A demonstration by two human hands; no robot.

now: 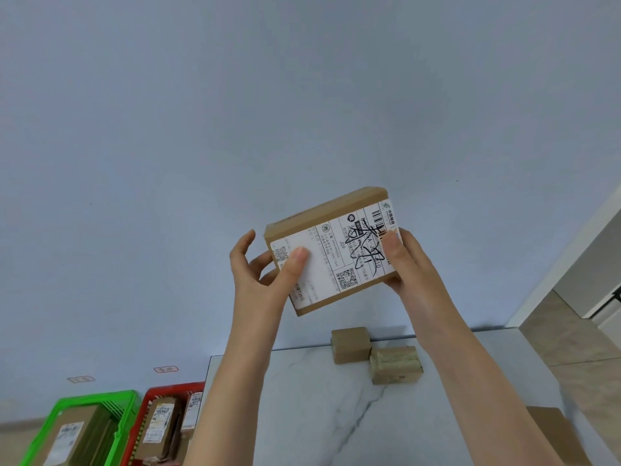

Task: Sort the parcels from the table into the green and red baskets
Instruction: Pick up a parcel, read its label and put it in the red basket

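Note:
I hold a brown cardboard parcel (336, 250) up in front of the wall, high above the table, its white shipping label with black handwriting facing me. My left hand (265, 274) grips its left end, thumb pressed on the label. At the right end, my right hand (408, 264) grips it with the thumb on the barcode. The green basket (64, 412) stands on the floor at the lower left with parcels inside. Right beside it is the red basket (161, 393), also holding several parcels.
A white marble table (319, 415) fills the lower middle. Two small brown parcels (351, 344) (396, 364) lie near its far edge, and another box (551, 432) sits at its right edge. Two small labels (166, 369) are stuck on the wall above the baskets.

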